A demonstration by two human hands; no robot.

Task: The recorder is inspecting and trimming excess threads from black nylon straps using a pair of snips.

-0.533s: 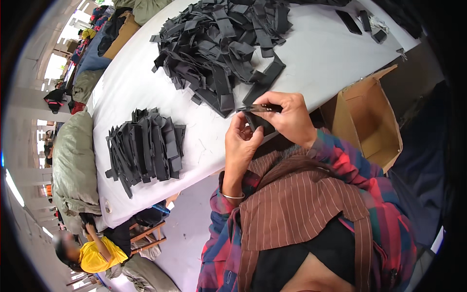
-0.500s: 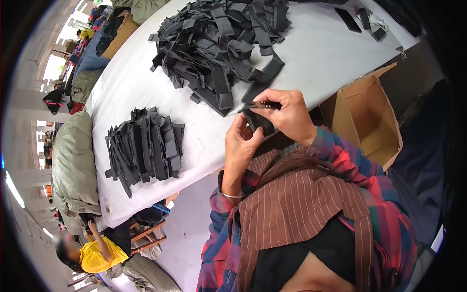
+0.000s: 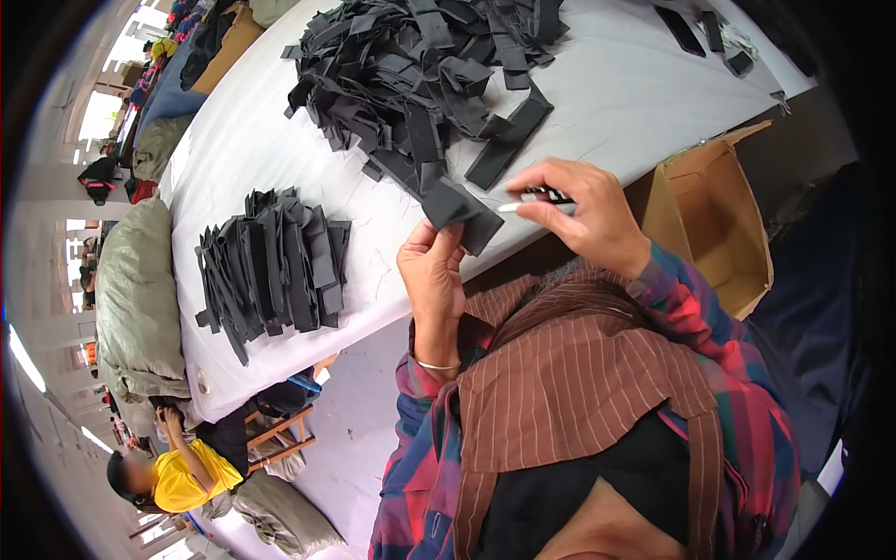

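Note:
A folded black fabric strip (image 3: pixel 464 213) is pinched between the thumb and fingers of my left hand (image 3: pixel 435 271), over the table's near edge. My right hand (image 3: pixel 588 210), just to the right of the strip, is closed on a small slim tool (image 3: pixel 549 194) with black and pale parts. Its pale tip points toward the strip; I cannot make out its exact kind. Beyond my hands lies a large loose pile of black fabric strips (image 3: pixel 411 84). One single strip (image 3: pixel 511 138) rests at the pile's near side. To the left, a neater row of folded strips (image 3: pixel 271 266) sits on the table.
The white-covered table (image 3: pixel 378 224) bears a phone (image 3: pixel 679 31) and small black items (image 3: pixel 737 62) at its far right. An open cardboard box (image 3: pixel 714 224) stands beside me. A large greenish sack (image 3: pixel 140 299) and a person in yellow (image 3: pixel 194 481) are at the left.
My left hand has moved left with the fabric strip, whose flat face now shows. My right hand has drawn right, and the tool is now apart from the strip.

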